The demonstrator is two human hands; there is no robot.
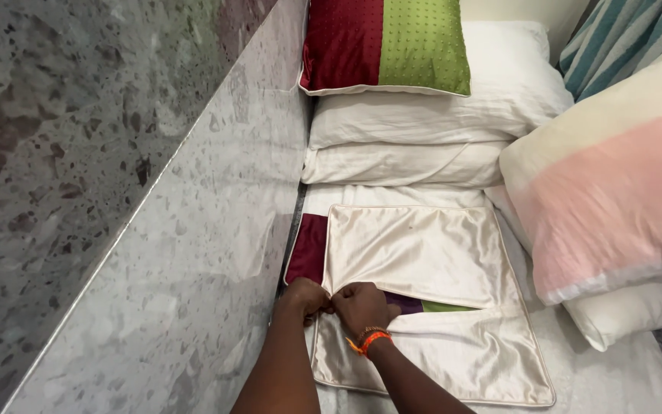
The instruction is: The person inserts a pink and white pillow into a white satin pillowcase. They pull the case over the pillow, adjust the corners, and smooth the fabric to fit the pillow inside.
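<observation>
A speckled grey stone wall (116,192) fills the left side, running right down to the edge of the bed (614,383), which is covered in white sheeting. On the right of the bed lies a big cream and pink pillow (614,192), with a teal striped cloth (622,38) behind it. At the head of the bed, two white pillows (423,130) are stacked, and a maroon and green cushion (385,46) leans on top of them. Nearer the camera, a cream satin cushion cover (423,253) lies flat on the bed against the wall, its back flap open, with maroon, purple and green fabric showing inside. The left hand (304,297) and right hand (362,307) are close together at the flap's left edge, both pinching the cover. An orange wristband (368,341) sits on the right wrist.
</observation>
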